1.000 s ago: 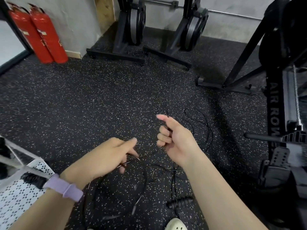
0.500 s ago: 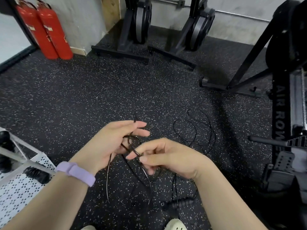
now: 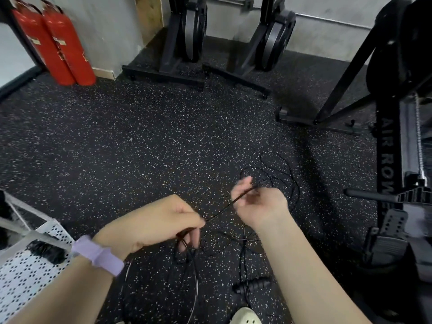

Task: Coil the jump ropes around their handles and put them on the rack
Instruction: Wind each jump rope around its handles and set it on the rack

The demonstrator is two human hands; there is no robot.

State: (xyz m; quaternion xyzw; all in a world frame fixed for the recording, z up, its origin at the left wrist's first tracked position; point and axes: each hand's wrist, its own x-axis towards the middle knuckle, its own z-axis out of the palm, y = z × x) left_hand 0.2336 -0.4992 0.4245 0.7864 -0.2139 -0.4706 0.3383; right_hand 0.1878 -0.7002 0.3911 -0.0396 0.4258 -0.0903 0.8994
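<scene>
Little is done — the jump rope [image 3: 275, 181] mostly sprawls loose on the floor [image 3: 140, 148], its handle [image 3: 252, 285] lying near the front edge. Left hand [image 3: 154, 223] and right hand [image 3: 257, 204] each pinch a taut stretch; racking remains.

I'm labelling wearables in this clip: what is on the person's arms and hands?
Both forearms are bare, with no sleeves or gloves in view. The left wrist wears a lilac wristband with a smooth strap. The left hand and right hand show no rings that I can make out.

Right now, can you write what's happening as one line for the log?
step: coiling | left hand: grips rope loops | right hand: pinches jump rope stretched between hands | handle: on floor | rack: nothing placed yet
</scene>
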